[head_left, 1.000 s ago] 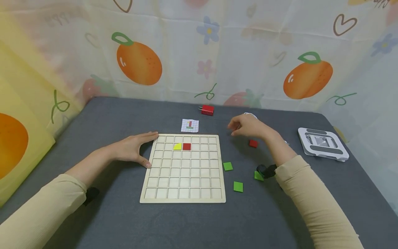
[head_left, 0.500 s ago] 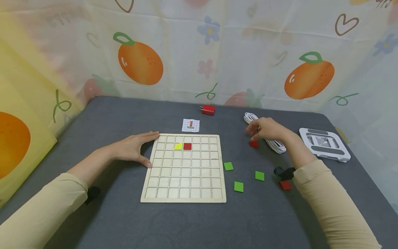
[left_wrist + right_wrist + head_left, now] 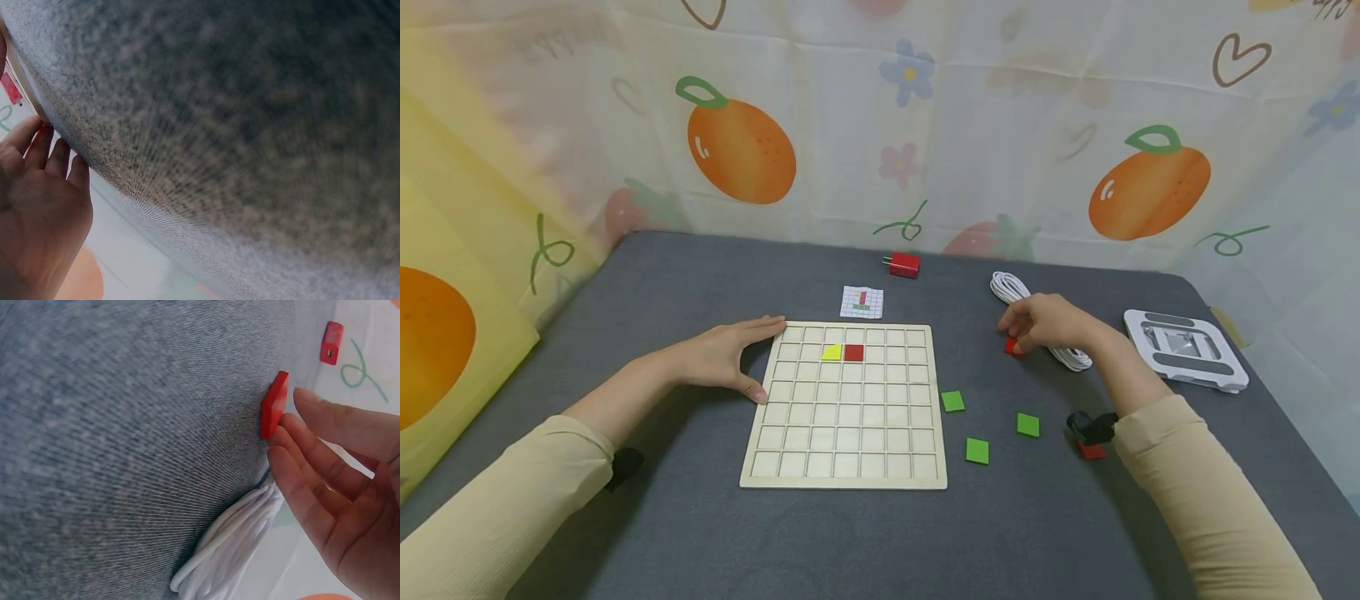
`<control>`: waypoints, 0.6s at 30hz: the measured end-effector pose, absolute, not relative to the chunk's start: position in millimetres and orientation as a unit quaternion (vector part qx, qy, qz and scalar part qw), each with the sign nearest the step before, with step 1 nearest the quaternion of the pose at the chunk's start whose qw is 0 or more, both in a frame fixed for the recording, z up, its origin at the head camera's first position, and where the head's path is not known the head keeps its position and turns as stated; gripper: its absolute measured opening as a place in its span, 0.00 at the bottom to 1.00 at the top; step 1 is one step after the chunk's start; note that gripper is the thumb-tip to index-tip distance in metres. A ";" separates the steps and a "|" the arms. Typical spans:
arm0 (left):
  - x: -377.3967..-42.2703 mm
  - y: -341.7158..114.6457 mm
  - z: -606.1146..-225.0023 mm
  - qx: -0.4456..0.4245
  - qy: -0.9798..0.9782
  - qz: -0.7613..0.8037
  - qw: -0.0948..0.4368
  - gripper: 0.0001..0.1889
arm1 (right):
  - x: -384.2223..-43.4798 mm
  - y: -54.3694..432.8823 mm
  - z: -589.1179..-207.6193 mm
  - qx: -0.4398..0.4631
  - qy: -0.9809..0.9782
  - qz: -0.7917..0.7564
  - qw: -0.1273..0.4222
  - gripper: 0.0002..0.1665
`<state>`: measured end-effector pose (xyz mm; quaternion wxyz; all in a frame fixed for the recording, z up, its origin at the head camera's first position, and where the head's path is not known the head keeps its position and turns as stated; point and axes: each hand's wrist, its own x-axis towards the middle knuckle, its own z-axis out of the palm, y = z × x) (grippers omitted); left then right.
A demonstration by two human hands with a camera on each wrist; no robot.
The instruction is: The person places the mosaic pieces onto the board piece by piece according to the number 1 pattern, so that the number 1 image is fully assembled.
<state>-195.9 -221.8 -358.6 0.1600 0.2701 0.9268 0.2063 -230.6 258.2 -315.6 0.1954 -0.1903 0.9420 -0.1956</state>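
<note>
A pale wooden grid board (image 3: 842,483) lies on the dark table, with a yellow tile (image 3: 832,352) and a red tile (image 3: 853,353) side by side in its second row. My left hand (image 3: 722,357) rests at the board's left edge, thumb and fingers spread apart. To the right of the board, my right hand (image 3: 1052,323) reaches down to a loose red tile (image 3: 275,406) on the cloth. In the right wrist view its fingertips are right at the tile's edge, and the thumb stands a little off.
Three green tiles (image 3: 977,451) and another red tile (image 3: 1092,451) lie right of the board. A coiled white cable (image 3: 1009,286) passes under the right hand. Behind the board are a patterned paper card (image 3: 862,302) and a red plug adapter (image 3: 904,265). A white folding stand (image 3: 1186,350) sits far right.
My right hand has moved right, away from the board's upper right corner, and down to the loose red tile, uncovering part of the white cable. The left hand has stayed put.
</note>
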 end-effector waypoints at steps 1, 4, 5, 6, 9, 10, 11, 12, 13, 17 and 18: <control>-195.9 -221.9 -358.7 0.270 0.927 0.207 0.160 0.64 | -230.3 258.6 -316.5 -0.190 0.942 -0.197 0.196 0.19; -196.0 -222.1 -358.9 0.271 0.927 0.206 0.160 0.64 | -229.9 260.1 -319.6 -0.190 0.941 -0.199 0.195 0.19; -196.1 -222.1 -359.0 0.271 0.927 0.206 0.160 0.64 | -229.8 260.7 -320.7 -0.191 0.942 -0.198 0.193 0.19; -196.1 -222.2 -359.0 0.270 0.927 0.205 0.161 0.64 | -229.7 261.3 -321.7 -0.191 0.942 -0.198 0.191 0.19; -196.3 -222.6 -359.2 0.270 0.928 0.203 0.161 0.64 | -229.2 262.2 -323.8 -0.190 0.943 -0.197 0.188 0.18; -196.4 -222.7 -359.4 0.269 0.928 0.202 0.161 0.63 | -228.9 262.1 -324.1 -0.191 0.943 -0.197 0.187 0.17; -196.3 -222.8 -359.3 0.270 0.928 0.202 0.161 0.63 | -228.5 262.1 -324.1 -0.191 0.943 -0.196 0.187 0.17; -196.3 -223.0 -359.4 0.270 0.928 0.202 0.161 0.63 | -228.0 261.8 -324.0 -0.190 0.943 -0.196 0.187 0.17; -196.4 -223.2 -359.4 0.271 0.927 0.202 0.161 0.63 | -227.8 261.5 -324.1 -0.190 0.943 -0.197 0.188 0.17; -196.2 -223.2 -359.3 0.271 0.927 0.202 0.160 0.63 | -227.8 261.0 -324.9 -0.189 0.944 -0.198 0.187 0.17; -196.3 -223.3 -359.3 0.271 0.927 0.202 0.160 0.63 | -228.1 261.1 -325.5 -0.188 0.944 -0.199 0.186 0.17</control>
